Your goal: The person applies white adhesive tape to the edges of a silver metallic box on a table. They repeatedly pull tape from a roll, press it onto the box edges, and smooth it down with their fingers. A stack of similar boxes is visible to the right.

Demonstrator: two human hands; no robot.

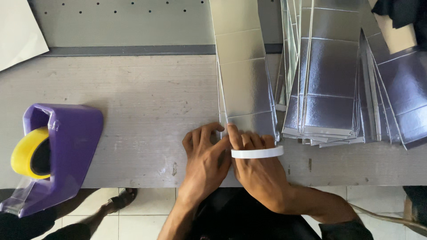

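A long silver foil strip (242, 66) ran from the top centre of the frame down to the hands. The left hand (205, 155) and right hand (258, 166) lay flat, fingers pressed on its lower end, gripping nothing. A white tape ring (257, 153) circled the right fingers. Foil stacks (333, 75) fanned out upper right. A purple dispenser (66, 146) with a yellow roll (22, 153) sat at left.

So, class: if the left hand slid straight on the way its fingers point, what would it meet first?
Probably the near edge of the silver card strip; the left hand already points at its bottom corner.
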